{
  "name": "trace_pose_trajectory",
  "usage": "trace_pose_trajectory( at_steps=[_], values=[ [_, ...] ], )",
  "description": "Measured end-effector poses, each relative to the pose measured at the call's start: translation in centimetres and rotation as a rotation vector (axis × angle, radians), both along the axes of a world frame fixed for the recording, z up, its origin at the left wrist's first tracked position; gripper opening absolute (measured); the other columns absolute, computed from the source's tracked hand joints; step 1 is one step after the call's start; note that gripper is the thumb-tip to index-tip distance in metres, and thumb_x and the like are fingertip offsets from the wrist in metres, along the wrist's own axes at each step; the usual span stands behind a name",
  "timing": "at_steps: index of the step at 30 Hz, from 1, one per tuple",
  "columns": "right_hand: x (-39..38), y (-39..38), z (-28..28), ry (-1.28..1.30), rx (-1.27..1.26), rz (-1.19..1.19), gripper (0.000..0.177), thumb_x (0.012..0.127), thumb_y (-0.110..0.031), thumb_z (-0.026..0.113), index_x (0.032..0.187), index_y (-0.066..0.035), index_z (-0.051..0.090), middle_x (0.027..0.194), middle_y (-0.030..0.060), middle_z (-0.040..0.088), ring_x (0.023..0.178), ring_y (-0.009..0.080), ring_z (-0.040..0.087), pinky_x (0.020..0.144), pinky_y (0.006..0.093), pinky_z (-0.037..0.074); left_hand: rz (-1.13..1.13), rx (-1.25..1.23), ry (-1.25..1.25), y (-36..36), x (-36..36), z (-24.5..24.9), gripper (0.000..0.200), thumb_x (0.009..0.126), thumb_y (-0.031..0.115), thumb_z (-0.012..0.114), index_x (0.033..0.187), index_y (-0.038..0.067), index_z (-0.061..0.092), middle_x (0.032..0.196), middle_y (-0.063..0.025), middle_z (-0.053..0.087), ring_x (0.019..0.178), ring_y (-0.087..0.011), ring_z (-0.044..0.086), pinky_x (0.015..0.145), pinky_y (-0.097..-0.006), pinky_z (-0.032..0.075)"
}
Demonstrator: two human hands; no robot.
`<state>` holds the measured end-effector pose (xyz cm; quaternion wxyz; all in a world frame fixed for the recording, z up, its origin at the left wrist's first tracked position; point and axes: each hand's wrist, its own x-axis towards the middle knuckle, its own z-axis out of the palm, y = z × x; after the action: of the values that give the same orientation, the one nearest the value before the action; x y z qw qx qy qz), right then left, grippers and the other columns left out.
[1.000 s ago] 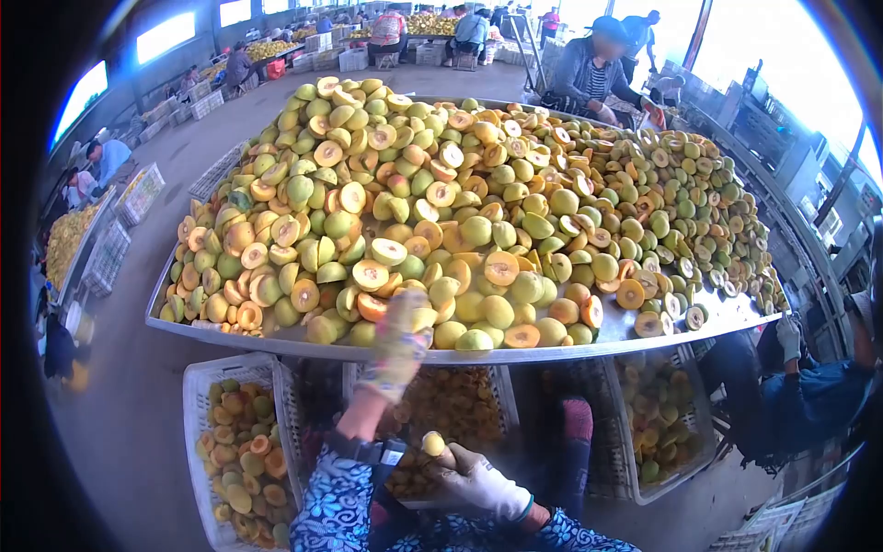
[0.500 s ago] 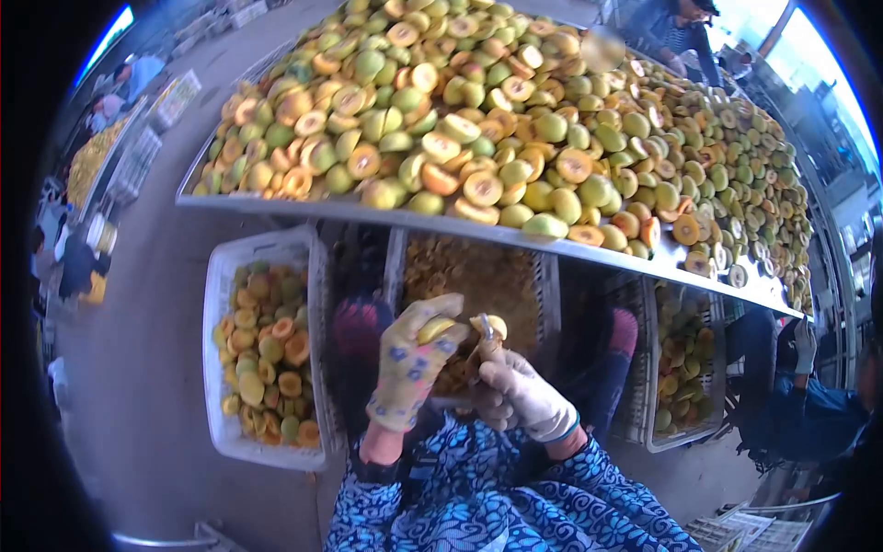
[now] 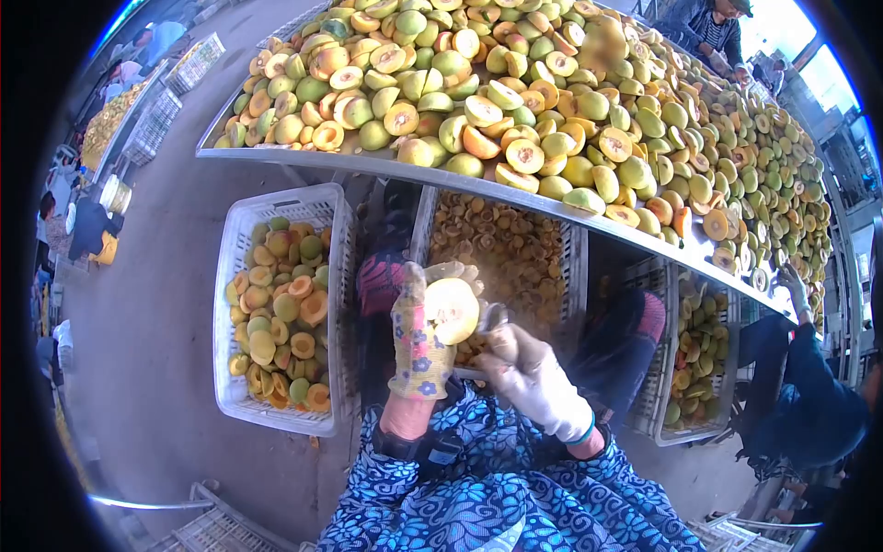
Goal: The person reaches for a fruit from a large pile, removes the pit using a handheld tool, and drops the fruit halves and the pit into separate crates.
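Item: peach half (image 3: 452, 308), pale yellow, cut face turned up toward the camera, held at centre frame over the middle crate (image 3: 575, 267). Left hand (image 3: 421, 336), in a yellow flowered glove, closed round the half from behind and below, with the fingers cupping its skin side. Right hand (image 3: 532, 375), in a white glove, just right of the fruit. Its fingers are curled tight on a small metal tool (image 3: 493, 317), whose tip sits at the fruit's right edge; the blade itself is too hidden to describe. Step in hand, as judged: working the cut face of this half with the tool, most likely at the stone hollow. The next move calls for a firm cupped hold by the left hand and a short, controlled turn of the tool, kept away from the glove fingers. Surroundings: the middle crate holds orange halves. The left crate (image 3: 237, 368), white plastic, at lower left holds mixed green and orange halves, and the right crate (image 3: 658, 432) stands at lower right. The steel table (image 3: 303, 159) crosses the upper frame, heaped with halved peaches (image 3: 515, 101). A co-worker's gloved hand (image 3: 793, 281) rests at its right edge.
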<state>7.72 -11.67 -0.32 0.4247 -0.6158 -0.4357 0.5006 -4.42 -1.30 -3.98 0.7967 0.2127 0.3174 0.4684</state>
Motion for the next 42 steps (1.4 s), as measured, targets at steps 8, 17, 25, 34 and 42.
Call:
trace_pose_trajectory(
  at_steps=[8,17,25,34,42],
  values=[
    [-0.4,1.1,-1.1,-0.156,0.087,0.108,0.026,0.093,-0.023,0.064,0.098,0.0,0.055,0.079,0.0223,0.063,0.068,0.0333,0.064,0.063,0.0389,0.049,-0.007,0.459,0.389,-1.3,0.2,1.2,0.049,0.102,0.041,0.042,0.109,-0.003,0.063,0.104,-0.0138,0.068,0.09,-0.0222,0.068,0.08,-0.0318,0.055],
    [0.9,1.4,-1.4,0.05,-0.052,0.202,0.028,0.094,-0.024,0.063,0.102,0.002,0.057,0.078,0.0154,0.063,0.068,0.0195,0.059,0.065,0.0357,0.048,0.074,0.405,0.24,-1.8,1.2,1.1,0.033,0.1,0.028,0.055,0.1,-0.003,0.068,0.102,-0.0098,0.068,0.087,-0.015,0.065,0.076,-0.027,0.051],
    [1.6,1.8,-3.2,0.033,0.125,0.344,0.023,0.098,-0.023,0.057,0.103,0.0,0.058,0.081,0.011,0.061,0.071,0.0147,0.054,0.066,0.0342,0.048,0.048,0.422,0.445,-1.6,1.2,1.8,0.022,0.096,0.016,0.062,0.092,-0.004,0.069,0.091,-0.0075,0.07,0.081,-0.0126,0.065,0.069,-0.0252,0.051],
    [2.4,2.7,-5.0,0.375,0.084,0.412,0.03,0.1,-0.032,0.052,0.112,-0.004,0.054,0.072,-0.002,0.049,0.058,0.0047,0.046,0.05,0.0223,0.043,0.038,0.584,0.606,0.3,3.0,1.7,0.031,0.097,0.023,0.058,0.083,-0.002,0.069,0.079,-0.0079,0.069,0.068,-0.0131,0.064,0.062,-0.0265,0.049],
    [2.3,2.2,-5.1,0.402,0.192,0.297,0.022,0.099,-0.024,0.054,0.107,-0.004,0.056,0.079,0.0002,0.054,0.065,0.0063,0.05,0.059,0.0236,0.046,0.001,0.737,0.632,0.9,4.0,2.7,0.024,0.095,0.018,0.062,0.084,-0.001,0.072,0.075,-0.0061,0.07,0.065,-0.0128,0.063,0.061,-0.0255,0.049]
  ],
)
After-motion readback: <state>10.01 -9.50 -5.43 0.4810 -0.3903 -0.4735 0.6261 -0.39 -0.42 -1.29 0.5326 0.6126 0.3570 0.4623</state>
